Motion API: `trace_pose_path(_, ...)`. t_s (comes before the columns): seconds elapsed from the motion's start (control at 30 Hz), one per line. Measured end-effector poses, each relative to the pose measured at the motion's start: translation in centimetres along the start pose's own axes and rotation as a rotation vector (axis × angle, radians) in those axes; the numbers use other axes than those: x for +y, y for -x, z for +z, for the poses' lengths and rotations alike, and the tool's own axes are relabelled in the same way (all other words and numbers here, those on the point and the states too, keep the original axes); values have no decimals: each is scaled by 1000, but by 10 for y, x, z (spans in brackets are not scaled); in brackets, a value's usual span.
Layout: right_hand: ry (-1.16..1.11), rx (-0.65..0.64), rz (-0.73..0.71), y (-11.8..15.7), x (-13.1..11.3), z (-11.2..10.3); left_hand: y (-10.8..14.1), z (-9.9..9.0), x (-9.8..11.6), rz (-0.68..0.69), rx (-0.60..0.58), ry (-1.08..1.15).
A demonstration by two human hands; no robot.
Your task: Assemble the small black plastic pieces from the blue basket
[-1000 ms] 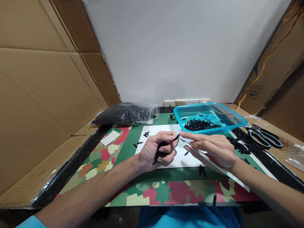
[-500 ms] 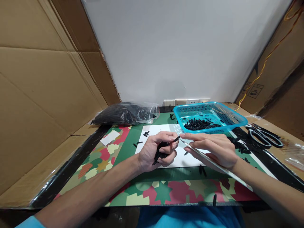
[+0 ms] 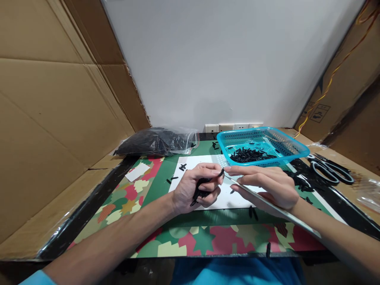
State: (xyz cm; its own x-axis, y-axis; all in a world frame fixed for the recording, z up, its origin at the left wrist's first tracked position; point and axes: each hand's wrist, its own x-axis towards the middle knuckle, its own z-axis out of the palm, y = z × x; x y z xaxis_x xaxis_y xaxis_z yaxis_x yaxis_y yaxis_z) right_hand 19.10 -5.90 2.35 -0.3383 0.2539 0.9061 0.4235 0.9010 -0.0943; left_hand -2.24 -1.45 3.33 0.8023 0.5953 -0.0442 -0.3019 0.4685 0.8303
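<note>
Over the white paper point(image 3: 221, 204), the left hand point(image 3: 194, 186) curls round black pieces point(image 3: 202, 190), pinching one; the right hand point(image 3: 273, 186), loosely bent, grips a slim tool point(image 3: 267, 202). Best keep that pinch firm, the tip shallow, fingertips clear.

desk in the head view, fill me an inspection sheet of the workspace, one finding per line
surface: green patterned covering under a white rectangular sheet
job's things: small black elongated pieces heaped in a blue plastic basket; clear plastic bag with dark contents
clutter: loose black pieces scattered about; black-and-white-handled scissors at right
left hand: holds a bunch of black pieces, one pinched at the fingertips
right hand: holds a slender pale tool, tip near that piece
cables: twisted yellow-orange cable at right
surroundings: brown cardboard, white wall
</note>
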Motion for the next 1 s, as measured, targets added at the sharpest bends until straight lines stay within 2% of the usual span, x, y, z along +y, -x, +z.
trace_pose_path(0.13,-43,31,32,1,1,0,0,2,0,27,30,-60)
trace_pose_path(0.3,-100,28,153,2,0,1,-1,4,-4,163,102,-215)
trace_pose_path(0.47,-87,93,181,3,1,3,-2,6,-6,237,138,-330)
trace_pose_path(0.7,-78,74,199,4,2,2,-3,6,-6,263,174,-396)
trace_pose_path(1.0,-174,-4,342,8,6,5,-2,2,-6,348,266,-632)
